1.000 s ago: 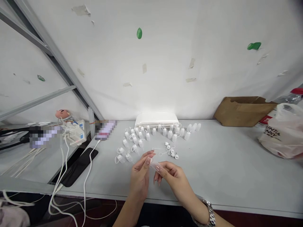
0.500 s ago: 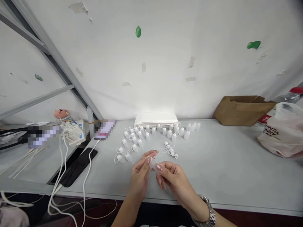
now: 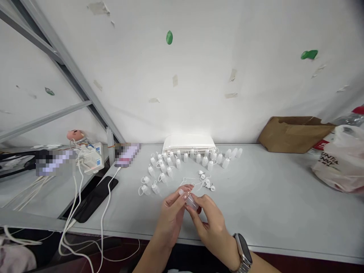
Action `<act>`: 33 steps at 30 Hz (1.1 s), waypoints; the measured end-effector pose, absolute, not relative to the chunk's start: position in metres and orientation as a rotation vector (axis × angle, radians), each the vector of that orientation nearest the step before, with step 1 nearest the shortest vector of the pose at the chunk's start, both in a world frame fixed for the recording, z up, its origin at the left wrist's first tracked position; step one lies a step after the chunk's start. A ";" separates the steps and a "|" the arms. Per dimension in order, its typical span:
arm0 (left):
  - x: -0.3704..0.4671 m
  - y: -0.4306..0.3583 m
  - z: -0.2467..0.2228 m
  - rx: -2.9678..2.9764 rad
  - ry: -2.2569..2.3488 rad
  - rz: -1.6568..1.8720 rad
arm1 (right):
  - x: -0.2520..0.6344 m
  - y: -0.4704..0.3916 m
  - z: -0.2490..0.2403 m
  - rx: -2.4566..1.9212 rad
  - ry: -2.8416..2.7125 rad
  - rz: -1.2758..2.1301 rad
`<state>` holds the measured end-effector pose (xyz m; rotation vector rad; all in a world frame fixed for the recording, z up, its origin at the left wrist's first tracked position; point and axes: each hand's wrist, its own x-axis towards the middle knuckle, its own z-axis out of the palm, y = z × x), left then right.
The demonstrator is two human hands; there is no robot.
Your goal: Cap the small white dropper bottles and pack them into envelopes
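A small translucent bottle (image 3: 191,203) is held between both hands above the front of the grey table (image 3: 270,212). My left hand (image 3: 174,210) pinches its upper end with thumb and fingers. Around the bottle's body close the fingers of my right hand (image 3: 212,220). Just beyond the hands lie several loose white caps (image 3: 207,183) with thin loops. Several capped bottles (image 3: 178,163) stand in scattered rows farther back, and a few lie tilted at the left. Bottles without visible caps (image 3: 233,152) are at the right end of the group.
A white stack (image 3: 189,141) rests against the wall. At the left are a black phone (image 3: 96,199), another phone (image 3: 127,154), white cables and a power strip (image 3: 92,159). A brown paper bag (image 3: 295,136) and a plastic bag (image 3: 341,163) occupy the right.
My right hand has turned, its fingers now wrapping the bottle's body and the watch face showing. The bottle is tilted more steeply, and the view has shifted slightly.
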<state>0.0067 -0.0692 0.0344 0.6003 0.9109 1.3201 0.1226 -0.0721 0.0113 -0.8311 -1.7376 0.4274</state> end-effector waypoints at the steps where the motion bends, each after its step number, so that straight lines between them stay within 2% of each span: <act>1: 0.007 -0.069 0.034 0.603 0.905 1.312 | 0.122 -0.072 0.011 -0.841 -1.733 0.441; 8: 0.001 -0.067 0.031 0.737 1.069 1.311 | 0.123 -0.067 0.011 -1.000 -1.525 1.034; 10: -0.002 -0.067 0.030 0.746 1.078 1.311 | 0.123 -0.065 0.012 -1.007 -1.504 1.083; 19: 0.004 -0.068 0.026 0.558 1.000 1.380 | 0.121 -0.067 0.004 -0.826 -1.730 0.462; 27: 0.007 -0.070 0.029 0.441 0.888 1.268 | 0.122 -0.065 -0.002 -0.815 -1.809 0.300; 33: 0.000 -0.071 0.028 0.589 0.996 1.335 | 0.123 -0.064 0.004 -0.773 -1.768 0.410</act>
